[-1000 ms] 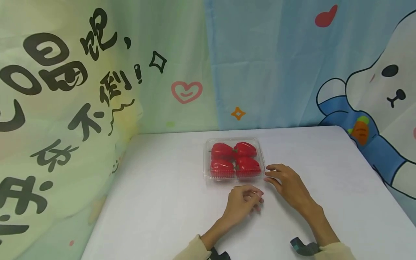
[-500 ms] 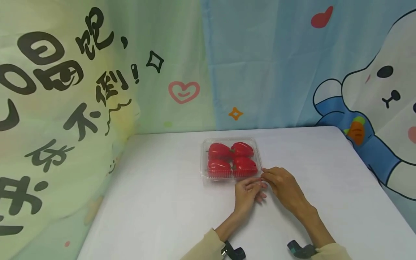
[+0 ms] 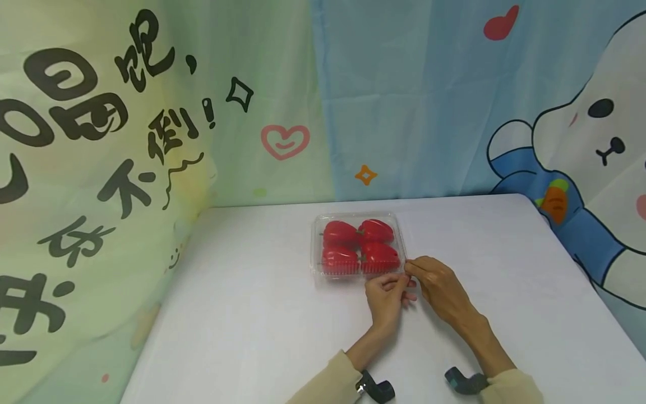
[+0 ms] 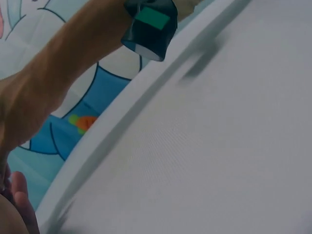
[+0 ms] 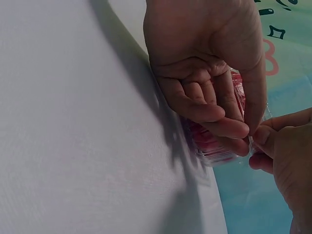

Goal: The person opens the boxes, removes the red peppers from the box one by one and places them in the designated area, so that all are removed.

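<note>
A clear plastic clamshell box [image 3: 317,269] with several red bell peppers [image 3: 339,259] inside lies on the white table, its lid lying over them. At its near right corner, my right hand [image 3: 444,289] pinches the plastic edge between thumb and forefinger. My left hand [image 3: 384,300] reaches the same corner from the front, thumb and forefinger tips together on the rim. In the right wrist view, the fingertips of the left hand [image 5: 204,63] and right hand [image 5: 297,165] meet at the box's corner. The left wrist view shows only part of the left hand [image 4: 22,204].
The white table [image 3: 242,314] runs back to a printed curtain [image 3: 404,101] with a cartoon bear. A dark camera mount [image 3: 375,390] sits on the left wrist and another mount [image 3: 465,382] on the right wrist.
My left hand has moved right and forward to the box's near right corner. My right hand has shifted slightly, its fingers coming together on that corner. The box has stayed put on the table.
</note>
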Tool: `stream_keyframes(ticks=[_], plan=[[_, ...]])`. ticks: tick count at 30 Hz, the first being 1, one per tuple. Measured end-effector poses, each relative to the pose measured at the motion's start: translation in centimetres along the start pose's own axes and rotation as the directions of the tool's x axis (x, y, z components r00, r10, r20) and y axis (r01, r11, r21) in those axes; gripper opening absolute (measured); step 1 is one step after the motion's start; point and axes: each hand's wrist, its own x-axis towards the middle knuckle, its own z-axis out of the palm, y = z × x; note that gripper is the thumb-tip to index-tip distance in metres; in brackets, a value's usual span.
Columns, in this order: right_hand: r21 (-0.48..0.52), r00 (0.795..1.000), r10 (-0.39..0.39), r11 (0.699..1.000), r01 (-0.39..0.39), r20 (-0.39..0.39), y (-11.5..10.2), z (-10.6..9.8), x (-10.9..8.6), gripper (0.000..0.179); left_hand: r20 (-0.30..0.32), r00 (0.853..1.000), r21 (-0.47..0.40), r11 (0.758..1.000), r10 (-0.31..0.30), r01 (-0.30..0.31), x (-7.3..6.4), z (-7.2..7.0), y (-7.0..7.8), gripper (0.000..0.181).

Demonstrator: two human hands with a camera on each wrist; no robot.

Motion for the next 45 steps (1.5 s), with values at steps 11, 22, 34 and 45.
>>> stream_keyframes(ticks=[11,22,34,45], plan=[[0.004,0.998,-0.059,0.998,0.059,-0.002,0.3,0.3,0.1,0.040,-0.080,0.997,-0.046,0.999,-0.003,0.000,0.0,0.4,-0.4,0.011],[0.004,0.996,-0.082,0.997,0.082,-0.044,0.4,0.8,-0.2,0.049,-0.116,0.992,-0.002,0.999,0.042,-0.042,0.1,0.6,-0.4,0.008],[-0.007,0.989,-0.123,0.992,0.123,-0.078,0.7,1.1,-0.2,0.046,-0.113,0.989,-0.002,0.995,0.099,-0.100,0.4,0.9,-0.9,0.008],[-0.017,0.990,-0.124,0.992,0.124,-0.072,1.1,1.7,-0.8,0.037,-0.127,0.987,-0.048,0.994,0.096,-0.103,0.4,0.9,-1.2,0.009]])
